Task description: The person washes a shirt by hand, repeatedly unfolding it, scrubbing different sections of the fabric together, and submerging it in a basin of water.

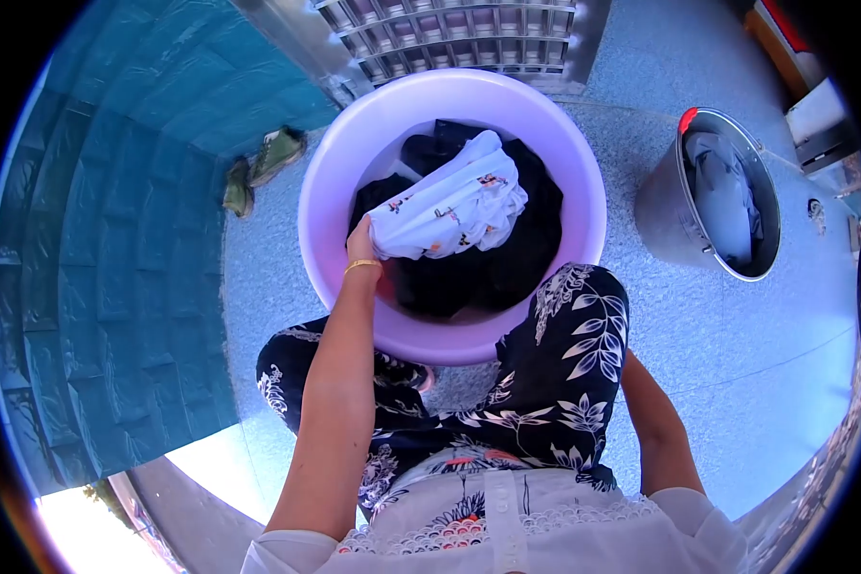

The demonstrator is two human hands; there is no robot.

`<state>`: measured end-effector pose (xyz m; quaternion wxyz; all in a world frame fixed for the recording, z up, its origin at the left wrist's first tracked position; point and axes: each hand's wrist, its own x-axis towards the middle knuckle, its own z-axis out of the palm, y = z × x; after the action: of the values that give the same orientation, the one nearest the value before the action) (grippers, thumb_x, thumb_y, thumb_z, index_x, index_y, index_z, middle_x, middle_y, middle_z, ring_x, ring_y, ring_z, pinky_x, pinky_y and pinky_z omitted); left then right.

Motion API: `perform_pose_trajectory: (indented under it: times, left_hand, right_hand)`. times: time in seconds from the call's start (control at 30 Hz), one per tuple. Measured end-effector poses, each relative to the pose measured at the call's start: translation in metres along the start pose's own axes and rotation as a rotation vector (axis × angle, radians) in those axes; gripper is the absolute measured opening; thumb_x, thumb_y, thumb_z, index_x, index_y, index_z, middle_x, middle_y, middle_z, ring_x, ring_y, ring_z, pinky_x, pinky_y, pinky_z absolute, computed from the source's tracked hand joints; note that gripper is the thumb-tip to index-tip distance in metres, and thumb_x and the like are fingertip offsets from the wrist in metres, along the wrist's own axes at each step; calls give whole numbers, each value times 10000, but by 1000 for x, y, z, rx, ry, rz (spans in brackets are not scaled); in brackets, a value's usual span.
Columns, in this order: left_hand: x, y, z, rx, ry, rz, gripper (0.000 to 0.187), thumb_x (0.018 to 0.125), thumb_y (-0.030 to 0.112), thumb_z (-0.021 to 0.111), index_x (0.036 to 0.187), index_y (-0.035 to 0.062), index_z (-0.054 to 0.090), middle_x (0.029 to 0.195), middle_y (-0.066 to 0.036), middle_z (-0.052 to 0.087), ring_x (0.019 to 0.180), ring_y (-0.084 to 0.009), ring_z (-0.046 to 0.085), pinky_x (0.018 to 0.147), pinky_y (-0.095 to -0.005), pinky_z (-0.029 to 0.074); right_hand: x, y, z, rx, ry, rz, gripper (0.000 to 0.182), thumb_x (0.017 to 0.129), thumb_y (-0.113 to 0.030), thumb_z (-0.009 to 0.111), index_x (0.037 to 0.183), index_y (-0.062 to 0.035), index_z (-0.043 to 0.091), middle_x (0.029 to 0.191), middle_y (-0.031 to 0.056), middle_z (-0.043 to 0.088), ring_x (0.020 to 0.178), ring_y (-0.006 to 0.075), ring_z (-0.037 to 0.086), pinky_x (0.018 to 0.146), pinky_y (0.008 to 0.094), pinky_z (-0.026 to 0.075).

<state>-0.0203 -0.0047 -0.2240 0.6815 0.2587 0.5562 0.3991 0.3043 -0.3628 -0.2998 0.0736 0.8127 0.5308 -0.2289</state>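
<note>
My left hand (362,247) is closed on the left edge of a white printed cloth garment (454,209), bunched up with small orange and dark figures on it. The garment is over a wide lilac plastic tub (583,182), above soaked black clothes (469,282). A yellow bangle circles the left wrist. My right forearm passes behind my bent right knee, which hides the right hand completely.
A metal bucket (665,215) with pale, wet cloth and water in it stands to the right. Green shoes (277,153) sit by the blue brick-patterned wall (114,239). Behind the tub is a metal grille door (459,43). My knees flank the tub's near rim.
</note>
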Motion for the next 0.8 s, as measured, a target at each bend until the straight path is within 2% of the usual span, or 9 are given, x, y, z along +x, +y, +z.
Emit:
perform_pose_trajectory:
  times: [0.07,0.1,0.13,0.2,0.33,0.4,0.7,0.73,0.8]
  left_hand:
    - [2,-1,0,8,23,-1,373,830,312,466,1053,15,505,1002,-106,571,910,-216,559,776,-336,435]
    - [8,-3,-3,12,24,-3,373,830,312,466,1053,15,505,1002,-106,571,910,-216,559,776,-336,435]
    - [16,-8,-9,32,42,36,380,795,294,532,1028,-6,524,967,-106,574,858,-202,557,748,-319,435]
    - [16,-8,-9,52,60,74,392,759,276,598,1003,-26,543,932,-105,577,806,-188,555,721,-302,434]
    - [-3,-2,4,240,147,174,394,710,246,656,976,-26,555,895,-99,581,774,-173,547,705,-286,431]
    - [-4,-2,4,328,170,215,399,700,240,666,975,-26,554,889,-101,582,770,-173,547,701,-282,431]
    - [-22,11,22,287,3,234,477,673,298,691,1000,-1,514,889,-112,575,782,-200,556,714,-323,448]
    - [-23,10,21,488,-96,142,494,664,307,698,1009,6,512,895,-112,575,795,-202,554,723,-324,444]
    - [-10,5,8,1089,-261,43,515,637,331,715,997,20,517,886,-106,575,829,-200,549,737,-333,437]
  right_hand:
    - [2,-2,0,-331,-104,-100,563,685,-248,542,1199,-78,388,1180,158,395,1100,293,366,965,383,197]
    - [20,27,66,-694,-7,-148,506,698,-226,522,1179,-108,420,1128,126,438,1073,233,391,962,386,174]
    - [34,41,95,-691,-10,-148,506,698,-226,522,1179,-108,420,1128,126,438,1073,233,391,962,386,174]
    - [51,47,109,-290,56,-121,433,729,-223,480,1148,-118,451,1107,99,468,1069,206,397,965,386,164]
    - [59,52,106,-358,92,-240,389,734,-172,472,1119,-112,466,1072,103,491,1056,207,411,948,376,227]
    - [71,55,119,151,176,-60,398,732,-127,479,1126,-81,455,1065,127,494,1008,265,452,879,372,339]
    - [87,19,28,244,-36,204,298,650,-75,611,898,-49,447,930,197,502,895,351,496,762,410,418]
    - [96,40,59,244,-38,204,298,650,-75,611,898,-49,447,930,197,502,895,351,496,762,410,418]
    - [117,85,133,177,335,-105,355,623,-85,652,902,-46,435,907,184,504,866,354,502,732,418,423]
